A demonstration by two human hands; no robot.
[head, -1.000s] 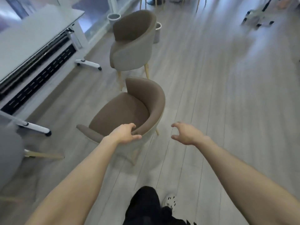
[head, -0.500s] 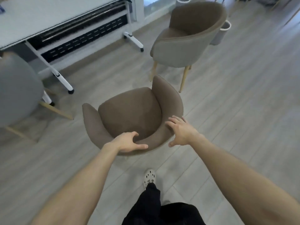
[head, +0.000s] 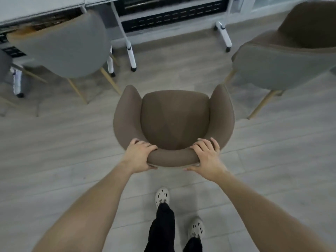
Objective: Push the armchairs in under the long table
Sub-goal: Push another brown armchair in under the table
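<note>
Squarely under both hands' fingers (head: 143, 143): armchair (head: 174, 120)

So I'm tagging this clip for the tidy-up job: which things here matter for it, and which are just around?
Part of the job:
- brown armchair, backrest held by left hand and right hand
- long table
- grey-backed armchair, partly under the table
- armchair on the right, not yet pushed in

Just around:
- wheeled table legs
- wooden floor
- white shoes
</note>
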